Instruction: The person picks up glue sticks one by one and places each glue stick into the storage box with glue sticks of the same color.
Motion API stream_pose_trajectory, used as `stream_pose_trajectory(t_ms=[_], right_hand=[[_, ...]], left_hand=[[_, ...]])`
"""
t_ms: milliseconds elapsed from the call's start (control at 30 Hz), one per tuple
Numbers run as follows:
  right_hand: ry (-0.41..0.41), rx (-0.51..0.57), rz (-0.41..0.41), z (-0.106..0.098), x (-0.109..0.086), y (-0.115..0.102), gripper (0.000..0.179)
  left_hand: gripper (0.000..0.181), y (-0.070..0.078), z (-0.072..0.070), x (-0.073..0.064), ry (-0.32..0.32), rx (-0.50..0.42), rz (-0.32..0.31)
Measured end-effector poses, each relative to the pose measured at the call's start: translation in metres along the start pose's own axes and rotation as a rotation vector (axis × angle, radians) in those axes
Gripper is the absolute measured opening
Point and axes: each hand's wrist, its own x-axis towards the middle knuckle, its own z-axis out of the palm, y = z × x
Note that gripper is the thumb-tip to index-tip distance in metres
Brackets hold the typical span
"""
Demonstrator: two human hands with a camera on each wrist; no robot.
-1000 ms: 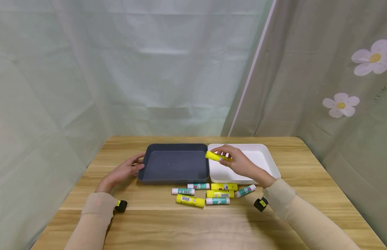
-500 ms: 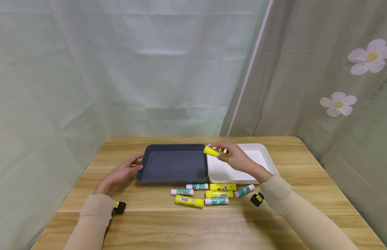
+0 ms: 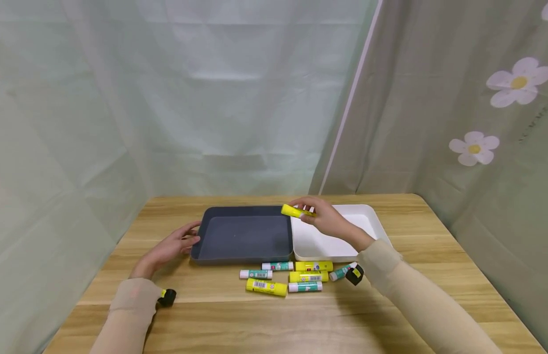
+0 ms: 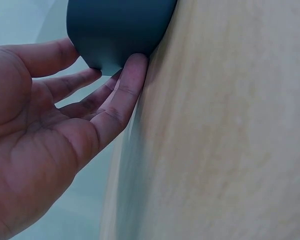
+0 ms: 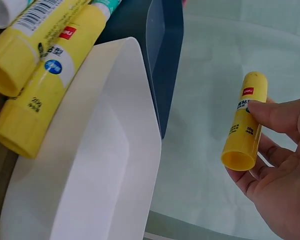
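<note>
My right hand [image 3: 329,220] pinches a yellow glue stick [image 3: 291,211] between thumb and fingers. The stick is held tilted, its far end overlapping the border between the dark grey tray [image 3: 243,238] and the white tray [image 3: 318,246] in the head view. In the right wrist view, this glue stick [image 5: 246,125] shows a red label, with the thumb across its side. At the dark tray's left end, my left hand [image 3: 171,244] rests its fingertips against the outer wall. The left wrist view has those fingers [image 4: 132,75] spread at the tray's corner [image 4: 117,30].
Both trays stand side by side on a wooden table [image 3: 212,324]. In front of them lie several more glue sticks, some yellow [image 3: 266,287], others white and green [image 3: 305,286]. Curtains [image 3: 238,98] hang behind and on both sides.
My right hand has moved a little left and upward with the yellow glue stick, toward the dark tray. The left hand stays at the dark tray's wall. The view has shifted slightly.
</note>
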Motion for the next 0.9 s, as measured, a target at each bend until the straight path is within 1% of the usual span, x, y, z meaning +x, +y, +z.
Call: stream_pose_trajectory(t_ms=[133, 333, 533, 667, 767, 900], right_hand=[[-0.013, -0.027, -0.001, 0.001, 0.005, -0.002, 0.04], [-0.032, -0.039, 0.043, 0.005, 0.013, -0.005, 0.041], [-0.096, -0.055, 0.047, 0.015, 0.03, -0.011, 0.041], [-0.117, -0.068, 0.058, 0.02, 0.038, -0.014, 0.042], [-0.131, -0.074, 0.065, 0.022, 0.041, -0.015, 0.042], [-0.153, -0.091, 0.062, 0.022, 0.044, -0.015, 0.043]], left_hand=[[0.067, 0.001, 0.001, 0.001, -0.006, -0.002, 0.007], [0.068, 0.002, 0.0, 0.001, -0.02, -0.002, 0.01], [0.068, 0.001, -0.005, -0.007, 0.006, 0.012, -0.007], [0.068, 0.001, -0.006, -0.01, 0.009, 0.012, -0.008], [0.068, 0.002, -0.006, -0.01, 0.006, 0.007, -0.007], [0.068, 0.003, -0.004, -0.006, 0.003, -0.009, -0.003]])
